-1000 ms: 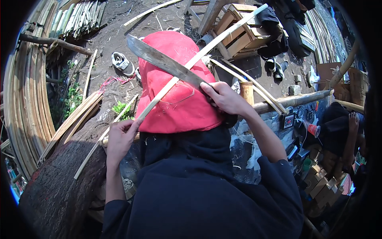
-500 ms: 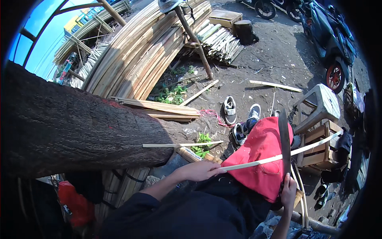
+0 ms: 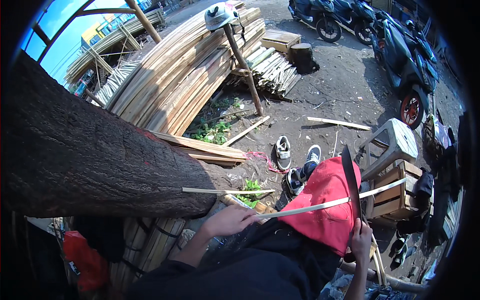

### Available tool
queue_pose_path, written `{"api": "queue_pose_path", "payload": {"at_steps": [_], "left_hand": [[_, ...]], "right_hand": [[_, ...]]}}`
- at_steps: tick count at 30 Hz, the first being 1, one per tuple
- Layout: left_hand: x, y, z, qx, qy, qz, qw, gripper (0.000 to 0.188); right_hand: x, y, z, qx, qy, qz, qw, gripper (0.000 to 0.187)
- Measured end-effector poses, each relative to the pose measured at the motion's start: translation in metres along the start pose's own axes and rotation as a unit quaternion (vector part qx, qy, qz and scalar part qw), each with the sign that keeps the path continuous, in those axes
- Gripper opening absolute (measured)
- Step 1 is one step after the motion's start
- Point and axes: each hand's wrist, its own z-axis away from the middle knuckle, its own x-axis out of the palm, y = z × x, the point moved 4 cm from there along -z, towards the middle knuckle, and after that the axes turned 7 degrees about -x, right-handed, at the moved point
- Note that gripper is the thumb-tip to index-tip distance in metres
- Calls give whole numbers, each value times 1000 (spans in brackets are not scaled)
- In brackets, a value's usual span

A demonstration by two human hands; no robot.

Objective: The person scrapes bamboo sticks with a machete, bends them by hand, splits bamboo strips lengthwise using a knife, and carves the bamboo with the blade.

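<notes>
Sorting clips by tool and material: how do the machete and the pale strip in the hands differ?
The machete is dark; the strip is pale. The machete is broad, while the strip is narrow and looks longer. The machete points forward from the right hand; the strip runs sideways from the left hand. In this view, both cross the red cloth.

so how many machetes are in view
1: the machete, held in the right hand, crossing the pale strip over the red cloth. Others could be hidden.
</notes>
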Motion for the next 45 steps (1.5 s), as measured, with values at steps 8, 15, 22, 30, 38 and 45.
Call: {"api": "queue_pose_path", "payload": {"at_steps": [8, 15, 22, 30, 38, 45], "left_hand": [[77, 62, -59, 65, 71, 8, 995, 33], [41, 54, -1, -25, 56, -38, 997, 29], [45, 43, 15, -55, 78, -28, 995, 28], [50, 29, 23, -38, 54, -4, 998, 26], [47, 35, 13, -26, 57, -54, 997, 31], [49, 23, 19, -119, -60, 60, 989, 37]], "right_hand": [[-11, -39, -5, 57, -146, 21, 987, 29], [-44, 72, -45, 161, -1, 23, 987, 46], [-16, 25, -31, 122, -151, -22, 981, 49], [-32, 41, -39, 122, -105, 9, 987, 48], [-22, 69, -33, 163, -120, -28, 979, 48], [-27, 68, -37, 126, -109, -28, 986, 48]]}}
